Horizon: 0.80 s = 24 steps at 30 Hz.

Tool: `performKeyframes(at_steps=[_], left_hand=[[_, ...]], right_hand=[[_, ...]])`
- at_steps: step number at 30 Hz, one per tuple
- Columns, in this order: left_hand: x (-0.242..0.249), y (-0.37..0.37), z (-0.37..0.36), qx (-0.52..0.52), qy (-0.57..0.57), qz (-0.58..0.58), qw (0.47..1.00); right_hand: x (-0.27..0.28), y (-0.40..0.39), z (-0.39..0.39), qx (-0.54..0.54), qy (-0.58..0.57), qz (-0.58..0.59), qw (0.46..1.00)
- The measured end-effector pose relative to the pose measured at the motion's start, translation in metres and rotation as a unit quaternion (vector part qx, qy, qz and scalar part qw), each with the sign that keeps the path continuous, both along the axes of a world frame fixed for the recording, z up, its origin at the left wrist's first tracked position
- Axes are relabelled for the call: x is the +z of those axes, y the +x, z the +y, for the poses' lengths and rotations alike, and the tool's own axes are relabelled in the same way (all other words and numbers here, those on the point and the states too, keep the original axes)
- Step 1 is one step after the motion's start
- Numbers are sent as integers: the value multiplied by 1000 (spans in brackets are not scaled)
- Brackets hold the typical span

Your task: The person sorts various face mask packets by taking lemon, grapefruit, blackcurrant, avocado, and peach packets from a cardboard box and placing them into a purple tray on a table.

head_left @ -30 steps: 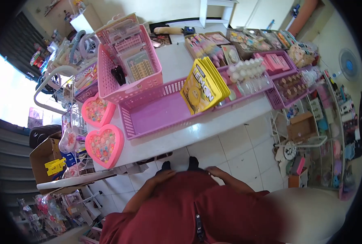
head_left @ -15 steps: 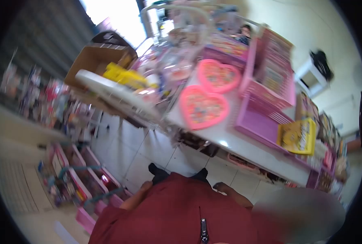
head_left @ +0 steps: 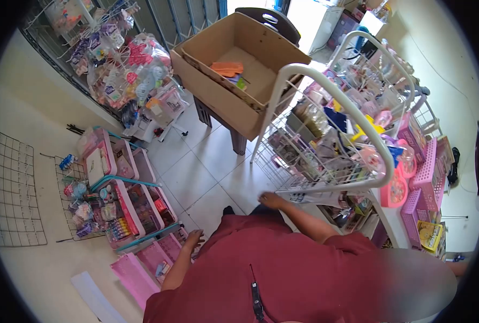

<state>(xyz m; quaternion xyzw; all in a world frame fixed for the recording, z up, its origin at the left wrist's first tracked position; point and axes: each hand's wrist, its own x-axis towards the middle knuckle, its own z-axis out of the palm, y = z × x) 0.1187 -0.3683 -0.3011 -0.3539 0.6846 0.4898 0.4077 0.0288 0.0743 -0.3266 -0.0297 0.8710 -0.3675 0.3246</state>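
Observation:
My left hand [head_left: 194,239] hangs at my side, fingers a little spread and holding nothing. It is near pink plastic baskets [head_left: 137,275] on the floor side. My right hand [head_left: 271,200] is held low in front of my right leg, fingers loosely apart with nothing seen in them. Just beyond it stands a white wire bin [head_left: 304,188] with a thick tubular frame, filled with small packaged goods. A large open cardboard box [head_left: 212,91] sits on a dark stool [head_left: 238,141], with a few orange and green packets [head_left: 227,70] inside.
At left are a rack of bagged accessories [head_left: 134,70], a drawer cart [head_left: 126,183] and a wall grid [head_left: 13,188]. To the right, a counter [head_left: 390,220] holds pink heart-shaped cases [head_left: 393,188], a purple basket [head_left: 411,207] and a yellow box [head_left: 430,235]. Tiled floor [head_left: 196,172] lies between.
My view has turned left, away from the counter, towards the cardboard box and hanging rack. My right hand has come forward; my left hand shows more fully at my side.

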Motion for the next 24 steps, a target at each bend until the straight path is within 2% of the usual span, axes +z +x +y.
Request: performKeyframes(at_steps=[1,2,3,4,5,6,8,10,11,12,13,14,15,16,17,18,20,22,24], left_hand=[[8,-19,-3,-25,14,20,999],[17,-41,-2,-50,29,38,998],[26,-71,4,-99,34,105,989],[33,-112,10,-147,40,175,973],[14,-160,12,-236,7,246,940],[46,-199,34,-221,-25,376,900],[135,-283,76,-214,6,456,864],[198,-353,108,-208,22,552,807],[237,-380,123,-220,17,614,758],[268,-404,135,-231,14,672,704],[279,-432,140,-237,16,672,701],[289,-461,144,-287,-4,722,630],[299,-487,147,-333,-24,764,552],[309,-503,149,-336,-22,762,553],[317,-516,149,-362,-91,778,506],[321,-532,151,-383,-160,790,452],[314,-553,143,-402,-162,777,456],[293,-569,131,-441,-93,743,494],[280,-572,126,-448,-80,742,492]], right_hand=[[37,-43,-32,-8,-89,12,996],[109,-82,-60,15,-149,32,988],[175,-112,-83,29,-195,66,978],[202,-139,-96,50,-247,123,960],[245,-159,-105,56,-256,198,944],[273,-179,-109,60,-261,277,923],[315,-212,-108,33,-245,401,882],[335,-240,-95,28,-96,549,830],[336,-250,-94,20,-96,550,830],[336,-259,-93,-37,-29,572,819],[336,-268,-92,-92,38,591,801],[330,-278,-90,-96,40,594,798],[319,-286,-90,-111,49,563,817],[312,-287,-92,-127,56,526,839],[310,-289,-91,-92,100,481,866],[312,-289,-91,-94,102,479,867],[326,-291,-92,-55,132,423,895],[334,-303,-83,-74,120,436,889],[339,-316,-74,-78,23,341,937]])
